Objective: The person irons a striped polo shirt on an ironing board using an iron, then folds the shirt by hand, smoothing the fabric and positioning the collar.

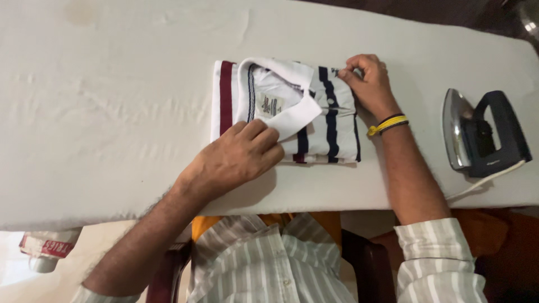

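Note:
A folded white polo shirt with navy and maroon stripes lies on the white padded ironing table, collar up. My left hand rests flat on the shirt's near left corner, fingers together, pressing the fabric. My right hand pinches the shirt's far right corner between thumb and fingers. A yellow and a black band circle that wrist.
A dark electric iron stands on its heel at the table's right end, its white cord trailing toward the near edge. A cloth with red print hangs below the table's left side. Dark floor lies beyond the far edge.

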